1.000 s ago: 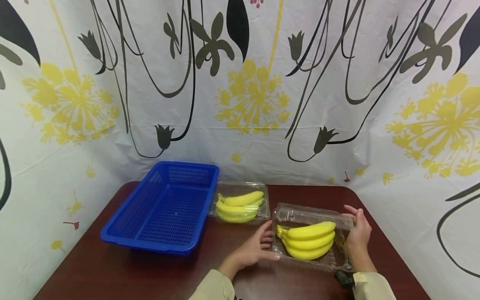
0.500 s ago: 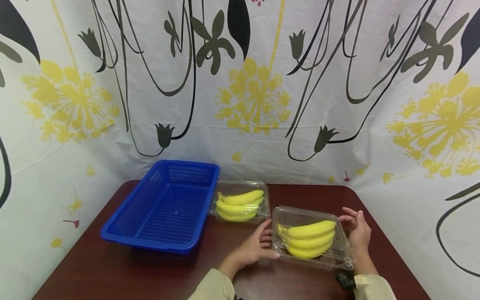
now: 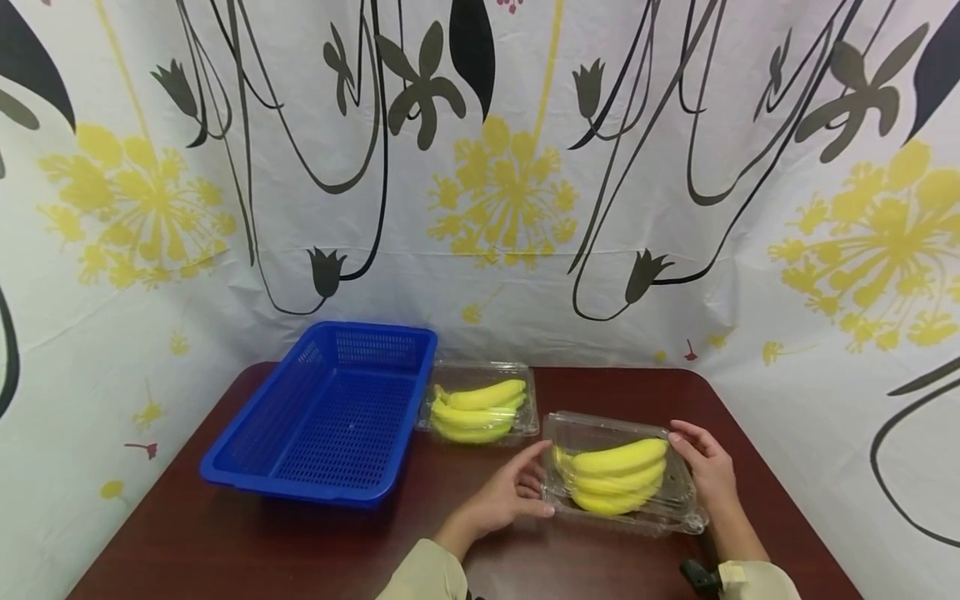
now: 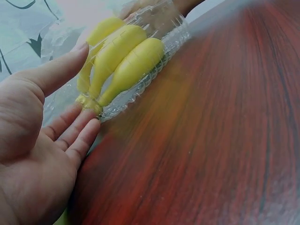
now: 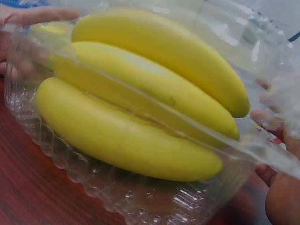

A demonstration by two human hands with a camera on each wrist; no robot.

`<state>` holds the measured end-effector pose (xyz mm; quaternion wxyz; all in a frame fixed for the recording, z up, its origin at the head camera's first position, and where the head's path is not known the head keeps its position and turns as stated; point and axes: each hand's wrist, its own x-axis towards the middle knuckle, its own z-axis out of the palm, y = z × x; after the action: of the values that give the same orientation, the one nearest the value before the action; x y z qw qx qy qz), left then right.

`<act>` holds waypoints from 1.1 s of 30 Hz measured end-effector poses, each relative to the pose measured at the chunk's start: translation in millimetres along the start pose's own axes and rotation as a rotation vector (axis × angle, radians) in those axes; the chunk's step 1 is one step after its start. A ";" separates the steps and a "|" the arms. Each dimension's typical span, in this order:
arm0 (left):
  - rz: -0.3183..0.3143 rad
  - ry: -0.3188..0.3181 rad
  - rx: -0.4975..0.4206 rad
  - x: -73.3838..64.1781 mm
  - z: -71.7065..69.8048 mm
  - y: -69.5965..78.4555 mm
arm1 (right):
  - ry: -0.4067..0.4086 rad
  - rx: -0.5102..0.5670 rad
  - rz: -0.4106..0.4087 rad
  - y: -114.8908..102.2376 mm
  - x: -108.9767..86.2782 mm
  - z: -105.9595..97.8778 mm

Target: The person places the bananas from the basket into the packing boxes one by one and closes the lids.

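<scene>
A clear plastic clamshell container (image 3: 678, 496) with a bunch of yellow bananas (image 3: 615, 475) inside lies on the table's right half, its lid down over the fruit. At its left end my left hand (image 3: 498, 500) touches the plastic, thumb near the front corner and extended fingers along the side. My right hand (image 3: 708, 467) lies against the right end, fingertips at the back right corner of the lid. In the right wrist view, blurred plastic partly hides the right fingers (image 5: 272, 122).
Behind and to the left, a second clear container (image 3: 528, 408) holds another bunch of bananas (image 3: 476, 412). A blue perforated basket (image 3: 292, 492) stands on the left of the dark red table (image 3: 300, 550). Patterned cloth (image 3: 517, 317) hangs behind the table.
The container's lid has come down over the bananas. My right hand has shifted inward, its fingertips now at the lid's back right corner. The left hand has stayed almost in place.
</scene>
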<state>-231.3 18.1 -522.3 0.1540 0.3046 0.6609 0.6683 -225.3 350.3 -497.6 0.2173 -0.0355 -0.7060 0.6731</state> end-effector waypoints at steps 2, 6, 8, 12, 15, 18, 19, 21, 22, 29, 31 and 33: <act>0.009 0.016 0.008 -0.7 0.5 -0.4 | -0.009 -0.025 -0.005 3.1 1.0 -1.7; 0.000 0.039 -0.019 -0.4 1.8 -1.5 | -0.025 -0.108 0.021 4.3 0.4 -4.9; -0.012 0.041 -0.037 -0.2 1.9 -0.9 | -0.035 -0.150 0.041 3.6 -0.5 -5.3; -0.054 0.031 -0.046 -0.8 1.5 3.4 | -0.040 -0.205 0.057 2.1 -2.6 -3.3; -0.082 0.029 -0.041 -0.5 2.5 6.8 | -0.023 -0.213 0.067 3.0 -4.7 -2.1; -0.085 0.046 -0.055 0.7 6.6 7.4 | 0.006 -0.237 0.083 4.9 -7.8 -2.6; -0.082 0.055 -0.058 0.9 8.4 7.7 | 0.016 -0.250 0.086 5.3 -8.7 -2.9; -0.075 0.082 -0.065 1.3 12.7 7.5 | 0.033 -0.264 0.088 5.9 -10.0 -3.5; -0.081 0.099 -0.064 1.0 15.1 8.0 | 0.039 -0.265 0.087 5.8 -10.3 -3.6; -0.106 0.204 -0.041 1.2 23.4 11.2 | 0.039 -0.180 0.091 5.5 -9.5 -2.8; -0.104 0.222 -0.053 1.2 23.4 12.8 | 0.038 -0.181 0.087 5.1 -10.0 -2.1; -0.103 0.242 -0.073 1.3 23.4 12.8 | 0.034 -0.198 0.085 4.7 -10.8 -1.1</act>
<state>-215.5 36.3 -510.9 0.1181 0.1818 0.6647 0.7150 -216.3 348.0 -504.9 0.1960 -0.0980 -0.7631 0.6080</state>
